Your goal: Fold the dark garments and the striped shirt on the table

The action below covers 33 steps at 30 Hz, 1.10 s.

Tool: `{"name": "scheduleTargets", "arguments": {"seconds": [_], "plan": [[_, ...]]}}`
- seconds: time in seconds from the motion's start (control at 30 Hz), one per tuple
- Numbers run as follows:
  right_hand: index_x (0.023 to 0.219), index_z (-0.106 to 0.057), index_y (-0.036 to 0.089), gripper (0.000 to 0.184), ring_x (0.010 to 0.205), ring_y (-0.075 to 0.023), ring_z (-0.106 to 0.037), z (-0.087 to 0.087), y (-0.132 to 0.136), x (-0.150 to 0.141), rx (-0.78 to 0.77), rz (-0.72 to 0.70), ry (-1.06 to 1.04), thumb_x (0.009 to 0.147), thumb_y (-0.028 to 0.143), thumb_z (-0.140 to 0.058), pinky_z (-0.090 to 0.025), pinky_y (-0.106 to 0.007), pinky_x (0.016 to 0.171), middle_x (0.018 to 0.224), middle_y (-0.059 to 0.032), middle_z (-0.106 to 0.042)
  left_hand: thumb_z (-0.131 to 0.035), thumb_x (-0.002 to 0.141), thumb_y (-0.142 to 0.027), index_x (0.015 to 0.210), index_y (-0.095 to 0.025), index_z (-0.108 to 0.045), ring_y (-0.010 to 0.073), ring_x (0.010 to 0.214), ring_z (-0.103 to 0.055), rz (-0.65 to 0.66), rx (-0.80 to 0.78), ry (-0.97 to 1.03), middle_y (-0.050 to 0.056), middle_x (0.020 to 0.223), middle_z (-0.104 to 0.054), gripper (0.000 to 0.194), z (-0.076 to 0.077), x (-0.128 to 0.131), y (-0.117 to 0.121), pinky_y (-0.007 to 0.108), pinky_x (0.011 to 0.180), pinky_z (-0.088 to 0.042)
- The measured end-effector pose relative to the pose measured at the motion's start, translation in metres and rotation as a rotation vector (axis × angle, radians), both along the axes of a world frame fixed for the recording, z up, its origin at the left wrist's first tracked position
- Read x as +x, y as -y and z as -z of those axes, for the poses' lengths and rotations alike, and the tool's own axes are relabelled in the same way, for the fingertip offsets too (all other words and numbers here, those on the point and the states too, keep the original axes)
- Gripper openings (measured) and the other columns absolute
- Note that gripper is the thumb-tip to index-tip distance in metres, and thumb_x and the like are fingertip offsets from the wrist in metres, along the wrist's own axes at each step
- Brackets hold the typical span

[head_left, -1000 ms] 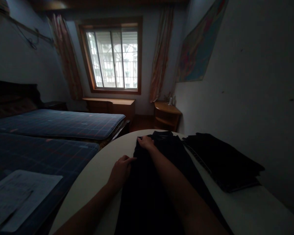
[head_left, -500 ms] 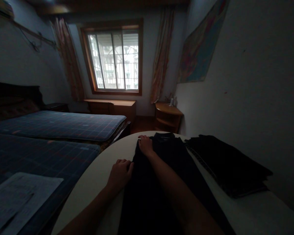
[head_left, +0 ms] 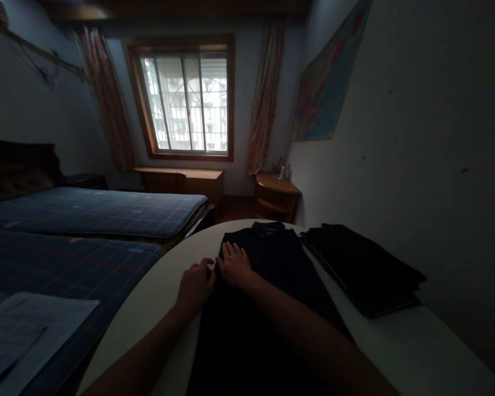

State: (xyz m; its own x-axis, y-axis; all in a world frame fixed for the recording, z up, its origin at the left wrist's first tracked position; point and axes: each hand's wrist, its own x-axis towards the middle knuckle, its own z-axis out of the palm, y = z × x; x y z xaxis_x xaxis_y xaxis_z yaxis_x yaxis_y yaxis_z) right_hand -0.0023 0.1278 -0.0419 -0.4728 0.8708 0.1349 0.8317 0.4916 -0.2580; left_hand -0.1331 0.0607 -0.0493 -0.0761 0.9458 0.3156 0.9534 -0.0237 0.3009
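A dark collared shirt [head_left: 268,264] lies lengthwise on the pale round table [head_left: 173,264], its collar at the far end. My right hand [head_left: 236,267] rests on the upper left part of the shirt, palm down with fingers spread. Just beside it, my left hand [head_left: 196,286] is at the shirt's left edge, fingers curled and thumb and forefinger pinched at the cloth. The dim light hides the folds and the exact grip. The shirt's near end runs out of view under my right forearm.
A stack of dark folded clothes [head_left: 363,269] lies on the table at right, near the wall. Left of the table is a bed with a blue plaid mattress [head_left: 107,212] and a sheet of paper [head_left: 37,324]. A corner shelf [head_left: 276,190] stands beyond the table.
My right hand has come back from the shirt's upper left corner and spread flat lower down. My left hand has moved slightly up along the edge, closer to it. The view has turned slightly right.
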Motion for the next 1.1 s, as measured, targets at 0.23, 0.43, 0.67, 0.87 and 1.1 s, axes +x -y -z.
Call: {"name": "scheduleTargets", "arguments": {"seconds": [0.23, 0.43, 0.67, 0.87, 1.1], "plan": [[0.152, -0.034, 0.020, 0.065, 0.149, -0.0357, -0.011, -0.001, 0.002, 0.031, -0.128, -0.140, 0.006, 0.099, 0.056, -0.025, -0.013, -0.055, 0.117, 0.163, -0.0103, -0.018, -0.046, 0.093, -0.019, 0.110, -0.023, -0.067, 0.0255, 0.086, -0.069, -0.058, -0.022, -0.097, 0.007, 0.084, -0.072, 0.027, -0.008, 0.005, 0.006, 0.033, 0.076, -0.044], [0.151, -0.036, 0.021, 0.063, 0.148, -0.0360, -0.015, 0.012, 0.005, 0.041, -0.100, -0.087, -0.052, 0.098, 0.054, -0.034, -0.012, -0.055, 0.117, 0.160, -0.0098, -0.026, -0.047, 0.095, -0.026, 0.107, -0.024, -0.066, 0.0220, 0.087, -0.069, -0.009, -0.016, 0.122, 0.006, 0.094, -0.073, 0.023, -0.004, 0.002, 0.006, 0.030, 0.075, -0.046], [0.124, -0.063, 0.016, 0.037, 0.128, -0.0237, -0.051, 0.007, 0.006, 0.046, 0.010, 0.001, -0.424, 0.097, 0.033, -0.045, -0.031, -0.038, 0.111, 0.133, -0.0103, -0.062, -0.058, 0.086, -0.023, 0.114, -0.022, -0.057, 0.0177, 0.082, -0.067, 0.116, 0.058, 0.446, 0.003, 0.098, -0.070, 0.028, -0.007, 0.014, 0.015, 0.027, 0.073, -0.049], [0.117, -0.063, 0.015, 0.033, 0.106, -0.0149, -0.065, -0.008, 0.000, 0.047, -0.034, 0.094, -0.540, 0.100, 0.032, -0.041, -0.046, -0.023, 0.089, 0.115, -0.0082, -0.070, -0.057, 0.087, -0.018, 0.113, -0.024, -0.059, 0.0163, 0.079, -0.066, 0.145, 0.058, 0.346, 0.001, 0.102, -0.069, 0.027, -0.016, 0.028, 0.027, 0.027, 0.074, -0.047], [0.120, -0.062, 0.013, 0.058, 0.100, -0.0253, -0.069, -0.025, -0.025, 0.030, -0.171, 0.225, -0.475, 0.083, 0.058, -0.062, -0.050, -0.031, 0.080, 0.111, -0.0139, -0.072, -0.052, 0.092, -0.017, 0.107, -0.024, -0.063, 0.0173, 0.088, -0.068, 0.167, -0.018, 0.159, 0.002, 0.099, -0.071, 0.019, -0.026, 0.035, 0.036, 0.026, 0.077, -0.047]]}}
